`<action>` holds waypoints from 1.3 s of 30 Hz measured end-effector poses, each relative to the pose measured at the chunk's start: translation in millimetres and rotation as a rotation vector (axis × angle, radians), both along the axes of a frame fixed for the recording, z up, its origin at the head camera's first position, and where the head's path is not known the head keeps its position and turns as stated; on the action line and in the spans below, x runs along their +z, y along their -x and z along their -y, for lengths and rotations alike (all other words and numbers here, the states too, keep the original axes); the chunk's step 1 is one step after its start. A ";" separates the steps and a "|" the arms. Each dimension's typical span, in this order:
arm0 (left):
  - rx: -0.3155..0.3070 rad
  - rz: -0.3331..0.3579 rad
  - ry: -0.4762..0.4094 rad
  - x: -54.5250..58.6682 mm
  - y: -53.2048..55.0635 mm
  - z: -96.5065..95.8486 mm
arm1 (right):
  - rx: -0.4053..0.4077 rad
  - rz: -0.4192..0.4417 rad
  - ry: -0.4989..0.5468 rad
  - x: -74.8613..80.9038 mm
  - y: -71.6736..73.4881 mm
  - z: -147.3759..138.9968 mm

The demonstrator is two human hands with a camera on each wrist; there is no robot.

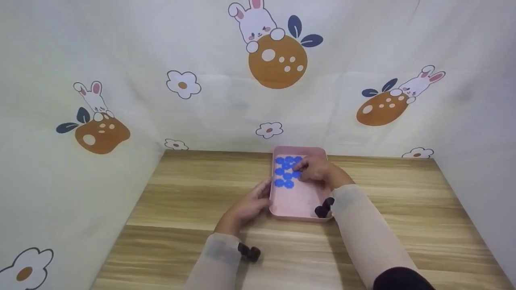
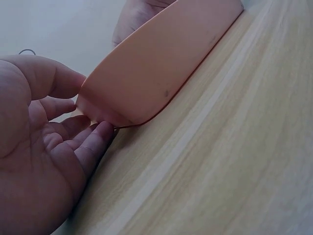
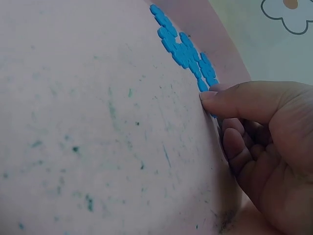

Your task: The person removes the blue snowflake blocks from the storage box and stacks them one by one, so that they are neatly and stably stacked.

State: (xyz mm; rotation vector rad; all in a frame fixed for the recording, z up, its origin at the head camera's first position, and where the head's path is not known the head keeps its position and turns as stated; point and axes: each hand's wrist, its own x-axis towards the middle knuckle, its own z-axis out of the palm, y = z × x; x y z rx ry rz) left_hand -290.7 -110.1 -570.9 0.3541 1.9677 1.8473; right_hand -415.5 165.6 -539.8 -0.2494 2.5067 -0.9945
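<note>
Blue flower-shaped pieces (image 1: 279,171) lie in our pink rectangular tray (image 1: 296,203), our loosely spread left hand (image 1: 253,202) touching its side, our right hand (image 1: 316,168) bunched over them, grip unclear, seemingly arranging rows, which calls for careful alignment next.

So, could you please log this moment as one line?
left hand: touches side of pink tray | right hand: at blue pieces | pieces: inside, toward far end | tray: on wooden table

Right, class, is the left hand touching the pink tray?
Touching. The left wrist view shows the left hand with fingertips against the pink tray.
</note>
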 end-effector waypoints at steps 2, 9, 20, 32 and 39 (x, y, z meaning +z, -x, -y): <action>-0.004 0.000 -0.010 -1.0 0.1 -0.1 | 0.029 -0.040 -0.011 -1.6 -0.2 -0.5; -0.013 -0.015 -0.012 -2.6 0.8 0.1 | 0.062 -0.062 -0.026 -2.1 -1.2 -0.2; -0.006 0.005 -0.015 -2.4 0.8 0.7 | 0.001 -0.049 0.005 -1.6 -4.0 -0.7; -0.010 0.005 -0.034 -2.2 2.2 1.1 | -0.076 -0.040 0.079 -0.9 -3.6 0.7; -0.002 0.021 -0.045 -2.5 3.4 0.4 | -0.105 -0.066 0.132 -1.0 -2.6 0.5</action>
